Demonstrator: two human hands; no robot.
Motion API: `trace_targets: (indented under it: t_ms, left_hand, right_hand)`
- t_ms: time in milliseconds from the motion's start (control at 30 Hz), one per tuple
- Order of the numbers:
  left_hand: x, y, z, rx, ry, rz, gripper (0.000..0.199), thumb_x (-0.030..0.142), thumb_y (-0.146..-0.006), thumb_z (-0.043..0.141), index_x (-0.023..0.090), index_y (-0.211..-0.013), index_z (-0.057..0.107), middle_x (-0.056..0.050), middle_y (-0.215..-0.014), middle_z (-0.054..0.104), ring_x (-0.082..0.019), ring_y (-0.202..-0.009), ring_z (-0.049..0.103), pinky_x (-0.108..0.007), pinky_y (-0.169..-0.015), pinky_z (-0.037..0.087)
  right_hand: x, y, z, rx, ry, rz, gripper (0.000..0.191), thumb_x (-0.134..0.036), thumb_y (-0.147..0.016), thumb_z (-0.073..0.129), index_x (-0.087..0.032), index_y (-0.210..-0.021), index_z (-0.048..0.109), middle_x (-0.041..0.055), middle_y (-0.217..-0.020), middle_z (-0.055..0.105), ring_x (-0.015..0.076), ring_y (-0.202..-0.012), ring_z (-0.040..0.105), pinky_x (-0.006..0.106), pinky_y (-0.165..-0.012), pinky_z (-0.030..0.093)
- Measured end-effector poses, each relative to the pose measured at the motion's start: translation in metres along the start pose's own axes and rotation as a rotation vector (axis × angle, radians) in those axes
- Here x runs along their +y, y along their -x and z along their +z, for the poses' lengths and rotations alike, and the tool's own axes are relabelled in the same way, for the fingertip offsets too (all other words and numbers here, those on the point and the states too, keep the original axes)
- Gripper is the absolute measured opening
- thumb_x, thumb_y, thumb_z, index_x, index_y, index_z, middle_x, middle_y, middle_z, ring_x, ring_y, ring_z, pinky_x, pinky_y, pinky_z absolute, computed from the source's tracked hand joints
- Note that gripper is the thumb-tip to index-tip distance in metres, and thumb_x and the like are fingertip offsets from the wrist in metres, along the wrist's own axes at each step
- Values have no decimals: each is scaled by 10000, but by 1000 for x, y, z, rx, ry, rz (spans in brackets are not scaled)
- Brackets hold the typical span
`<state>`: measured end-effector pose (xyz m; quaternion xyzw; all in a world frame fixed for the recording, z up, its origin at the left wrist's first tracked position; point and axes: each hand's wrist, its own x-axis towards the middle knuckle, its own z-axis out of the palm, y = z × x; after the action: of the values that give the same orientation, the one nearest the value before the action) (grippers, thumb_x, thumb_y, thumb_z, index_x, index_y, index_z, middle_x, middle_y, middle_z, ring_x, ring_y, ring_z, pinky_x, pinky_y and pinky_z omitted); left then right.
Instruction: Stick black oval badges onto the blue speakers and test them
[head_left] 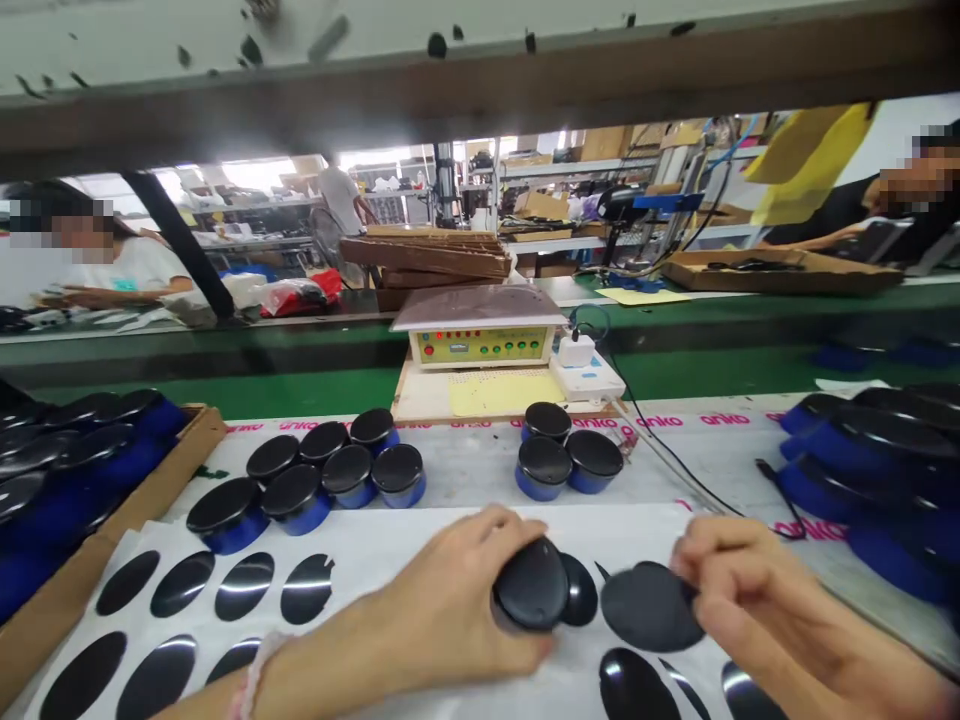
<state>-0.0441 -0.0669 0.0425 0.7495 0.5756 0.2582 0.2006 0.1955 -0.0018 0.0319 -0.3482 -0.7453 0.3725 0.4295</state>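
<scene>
My left hand (465, 595) is wrapped round a short round unit with a flat black top (532, 585), tilted toward me over the white sheet. Between the thumb and fingers of my right hand (765, 600) is the edge of a thin matte black disc (652, 607), probably a sticker. The disc hangs just right of the unit, apart from it. Under both hands lies a white backing sheet (375, 560) with rows of glossy black discs (246, 587); one disc at the left has a notched edge. Another black disc (579, 590) shows partly behind the held unit.
Blue round units with black tops (349, 472) stand in a group at the left, and three more (545, 467) at the centre. A cardboard box (187, 450) of them is far left, a pile (885, 450) far right. A control box (480, 345) with cables stands behind. People sit across.
</scene>
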Motion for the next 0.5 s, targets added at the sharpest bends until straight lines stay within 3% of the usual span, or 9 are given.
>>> trace_targets:
  t_ms: [100, 233, 500]
  left_hand:
    - [-2, 12, 24, -59, 217, -39, 812, 245, -575, 801, 245, -1305, 446, -58, -1233, 566, -218, -1090, 589, -322, -970, 478]
    - [-16, 11, 34, -83, 303, -131, 809, 310, -546, 859, 246, -1250, 466, -43, -1233, 598, -242, -1125, 575, -386, -989, 468]
    - [-22, 13, 38, -45, 278, -19, 780, 379, -571, 851, 241, -1244, 482, -53, -1264, 604, -252, -1163, 567, -391, -1022, 450]
  right_hand:
    - [4, 2, 23, 59, -260, 206, 249, -427, -808, 640, -228, -677, 568, 31, -853, 536, 163, -711, 564, 214, -558, 505]
    - [6, 7, 56, 43, -496, 438, 327, -474, -789, 649, -199, -653, 537, 26, -815, 471, 158, -704, 483, 246, -585, 475]
    - [11, 18, 69, 5, -511, 515, 300, -407, -811, 650, -202, -651, 502, 24, -833, 471, 174, -785, 457, 271, -668, 439]
